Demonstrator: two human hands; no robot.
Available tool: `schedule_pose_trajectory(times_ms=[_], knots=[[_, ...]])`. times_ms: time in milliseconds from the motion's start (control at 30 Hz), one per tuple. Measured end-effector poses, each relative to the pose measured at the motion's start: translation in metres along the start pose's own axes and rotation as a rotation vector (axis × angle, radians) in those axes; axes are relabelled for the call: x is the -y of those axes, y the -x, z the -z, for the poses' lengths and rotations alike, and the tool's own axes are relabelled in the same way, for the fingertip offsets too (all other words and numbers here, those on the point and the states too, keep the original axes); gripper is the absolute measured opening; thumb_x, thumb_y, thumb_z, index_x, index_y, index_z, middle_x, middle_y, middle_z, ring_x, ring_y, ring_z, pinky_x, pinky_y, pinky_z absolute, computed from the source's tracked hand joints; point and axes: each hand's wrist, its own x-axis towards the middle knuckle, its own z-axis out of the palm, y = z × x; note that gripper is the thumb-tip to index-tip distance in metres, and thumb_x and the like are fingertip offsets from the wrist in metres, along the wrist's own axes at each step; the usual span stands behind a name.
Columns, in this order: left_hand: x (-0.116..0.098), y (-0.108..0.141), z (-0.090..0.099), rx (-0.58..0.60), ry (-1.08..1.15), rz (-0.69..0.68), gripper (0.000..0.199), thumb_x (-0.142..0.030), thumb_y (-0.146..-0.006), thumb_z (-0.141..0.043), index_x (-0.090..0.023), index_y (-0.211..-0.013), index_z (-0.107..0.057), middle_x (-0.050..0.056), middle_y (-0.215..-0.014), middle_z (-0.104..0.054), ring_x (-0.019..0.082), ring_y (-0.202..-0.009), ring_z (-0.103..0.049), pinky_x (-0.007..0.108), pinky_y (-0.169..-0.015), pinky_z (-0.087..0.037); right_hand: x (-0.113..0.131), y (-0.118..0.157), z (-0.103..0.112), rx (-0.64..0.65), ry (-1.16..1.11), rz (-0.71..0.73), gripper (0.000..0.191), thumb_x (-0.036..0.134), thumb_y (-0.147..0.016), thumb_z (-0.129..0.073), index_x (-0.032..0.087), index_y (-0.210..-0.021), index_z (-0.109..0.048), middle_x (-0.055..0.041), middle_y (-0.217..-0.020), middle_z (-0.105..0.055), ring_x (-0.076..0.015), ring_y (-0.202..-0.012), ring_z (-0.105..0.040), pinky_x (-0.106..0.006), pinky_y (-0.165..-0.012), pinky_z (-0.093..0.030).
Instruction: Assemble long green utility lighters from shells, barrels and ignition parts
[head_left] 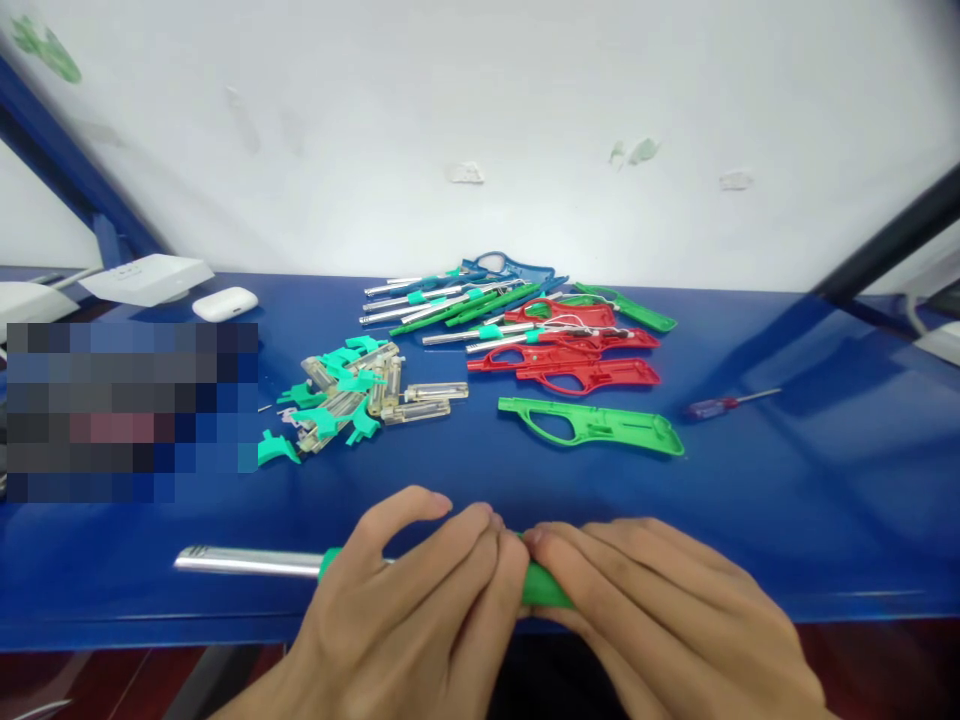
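At the table's front edge, both my hands close around one green lighter (546, 588) with a long silver tube (247, 562) pointing left. My left hand (420, 600) wraps the part behind the tube's teal collar (328, 562). Right beside it, my right hand (660, 600) presses on the green handle, fingertips nearly meeting the left ones. Most of the handle is hidden under the fingers. Just beyond my hands lies an empty green handle half (607, 428), its inner side up.
Clear fuel tanks (386, 385) and teal triggers (319, 422) lie heaped at centre left. Behind are red handle halves (592, 373) and silver tubes (420, 305). A screwdriver (712, 406) lies right, a white case (225, 303) left. A blurred block covers the far left.
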Motion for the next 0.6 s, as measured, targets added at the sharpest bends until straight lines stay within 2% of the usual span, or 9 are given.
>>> schedule_pose_trajectory(times_ms=[67, 133, 267, 333, 433, 600], knots=[[0.001, -0.001, 0.000, -0.027, 0.001, -0.012, 0.031, -0.004, -0.113, -0.042, -0.011, -0.112, -0.072, 0.003, -0.101, -0.087, 0.010, -0.101, -0.080, 0.031, -0.133, -0.030, -0.002, 0.001, 0.000, 0.006, -0.011, 0.017, 0.036, 0.020, -0.121, -0.039, 0.018, -0.117, -0.075, 0.0046, -0.102, -0.090, -0.0117, -0.088, -0.085, -0.027, -0.090, -0.060], [0.004, -0.002, 0.000, -0.004, 0.022, -0.037, 0.033, -0.002, -0.111, -0.041, -0.012, -0.112, -0.073, 0.002, -0.101, -0.087, 0.011, -0.101, -0.080, 0.030, -0.133, -0.029, -0.004, 0.003, 0.000, 0.005, -0.005, 0.035, 0.035, 0.016, -0.119, -0.040, 0.018, -0.118, -0.076, 0.0036, -0.103, -0.090, -0.0126, -0.090, -0.085, -0.028, -0.090, -0.062], [0.010, -0.004, 0.003, 0.091, 0.063, -0.020, 0.031, -0.006, -0.112, -0.047, -0.014, -0.123, -0.075, 0.000, -0.117, -0.086, 0.018, -0.125, -0.075, 0.038, -0.135, -0.027, -0.009, 0.008, 0.000, -0.009, -0.007, 0.009, 0.028, 0.002, -0.108, -0.056, 0.016, -0.121, -0.076, 0.0004, -0.110, -0.089, -0.0162, -0.094, -0.085, -0.031, -0.089, -0.065], [0.013, -0.005, 0.008, 0.116, 0.051, 0.015, 0.025, -0.018, -0.116, -0.054, -0.015, -0.129, -0.076, 0.000, -0.127, -0.084, 0.022, -0.134, -0.070, 0.042, -0.135, -0.025, -0.012, 0.011, 0.000, -0.006, -0.010, 0.005, 0.025, 0.005, -0.108, -0.059, 0.015, -0.121, -0.077, -0.0007, -0.110, -0.089, -0.0167, -0.093, -0.085, -0.031, -0.089, -0.065], [0.018, -0.007, 0.015, 0.099, 0.051, 0.040, 0.026, -0.030, -0.115, -0.062, -0.015, -0.131, -0.076, 0.002, -0.131, -0.082, 0.025, -0.138, -0.067, 0.042, -0.134, -0.027, -0.015, 0.011, 0.000, -0.032, 0.024, -0.006, 0.019, 0.010, -0.109, -0.063, 0.015, -0.120, -0.077, -0.0006, -0.105, -0.089, -0.0155, -0.090, -0.084, -0.029, -0.090, -0.063], [0.024, -0.006, 0.015, 0.095, 0.060, 0.087, 0.025, -0.029, -0.114, -0.062, -0.017, -0.129, -0.078, 0.003, -0.130, -0.082, 0.027, -0.138, -0.064, 0.043, -0.127, -0.033, -0.016, 0.009, 0.001, -0.041, 0.029, -0.033, 0.016, 0.015, -0.110, -0.065, 0.015, -0.119, -0.079, 0.0008, -0.101, -0.089, -0.0134, -0.084, -0.082, -0.029, -0.088, -0.060]])
